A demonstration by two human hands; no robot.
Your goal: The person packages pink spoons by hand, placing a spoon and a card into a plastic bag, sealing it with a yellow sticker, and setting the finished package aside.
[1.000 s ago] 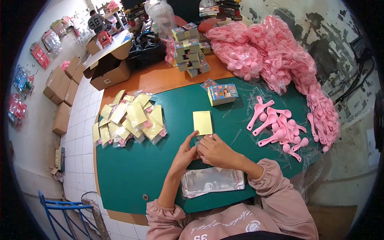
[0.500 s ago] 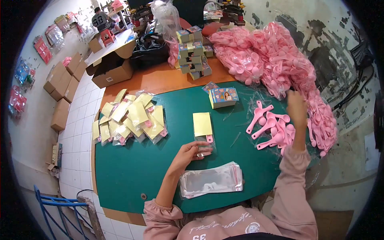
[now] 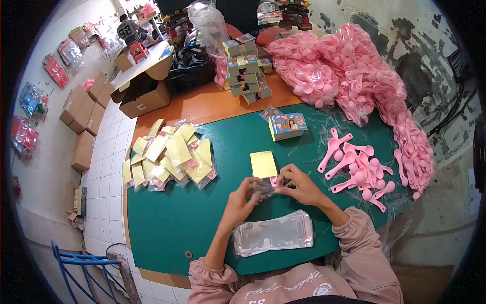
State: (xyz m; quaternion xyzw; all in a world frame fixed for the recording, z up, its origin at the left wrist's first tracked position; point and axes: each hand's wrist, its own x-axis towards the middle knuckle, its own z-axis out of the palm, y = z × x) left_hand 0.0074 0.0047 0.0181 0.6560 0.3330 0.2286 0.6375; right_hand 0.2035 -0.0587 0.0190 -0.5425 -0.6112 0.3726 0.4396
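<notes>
My left hand (image 3: 244, 196) and my right hand (image 3: 297, 183) meet over the green tabletop (image 3: 172, 223), both pinching the lower end of a clear packet (image 3: 267, 175) with a yellow card inside and a pink spoon tip showing. The packet's yellow top lies flat on the table just beyond my fingers. A stack of empty clear bags (image 3: 273, 234) lies close to my body, under my wrists. Loose pink spoons (image 3: 354, 164) lie to the right of my right hand.
A heap of filled yellow-card packets (image 3: 169, 157) lies at the left. A small stack of printed cards (image 3: 287, 125) sits beyond the packet, stacked boxes (image 3: 245, 68) further back. Bagged pink spoons (image 3: 349, 71) pile at the far right. Cardboard cartons (image 3: 142, 93) and another person (image 3: 129, 30) are at the back left.
My right hand came back from the loose spoons on the right and now joins the left hand at the packet's lower end.
</notes>
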